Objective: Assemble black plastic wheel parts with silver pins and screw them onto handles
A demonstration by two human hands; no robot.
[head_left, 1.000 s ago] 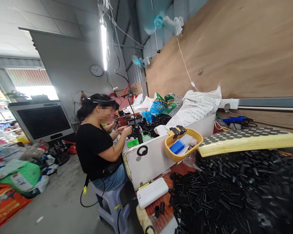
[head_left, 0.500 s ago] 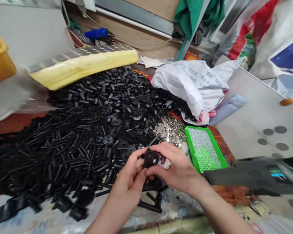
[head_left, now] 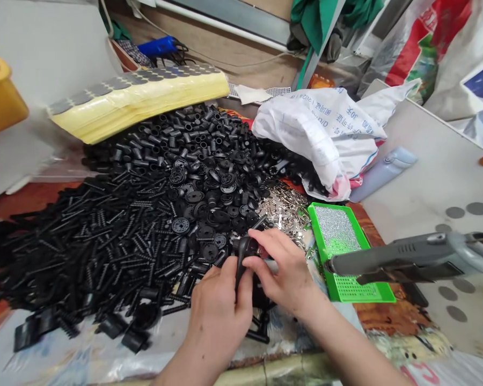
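Both hands are closed on a small black plastic part just above the lower edge of the heap. The left hand curls around its narrow stem from below, and the right hand pinches its round head between thumb and fingers, so the two hands nearly touch. A thin dark rod angles up and away from the part, though whether it is joined to it is hard to tell. Directly ahead of the hands spreads a large heap of black plastic parts: wheels, sleeves and ribbed rods. Just beyond the right hand lies a scatter of silver metal clips, and to its right sits a green perforated tray holding fine silver pieces. A grey handheld power tool lies further right, its nose over the tray's edge. Beyond the heap, ahead and left of the hands, is a yellow pad of sheets with dark round stickers, and ahead and to the right, a crumpled white woven sack.
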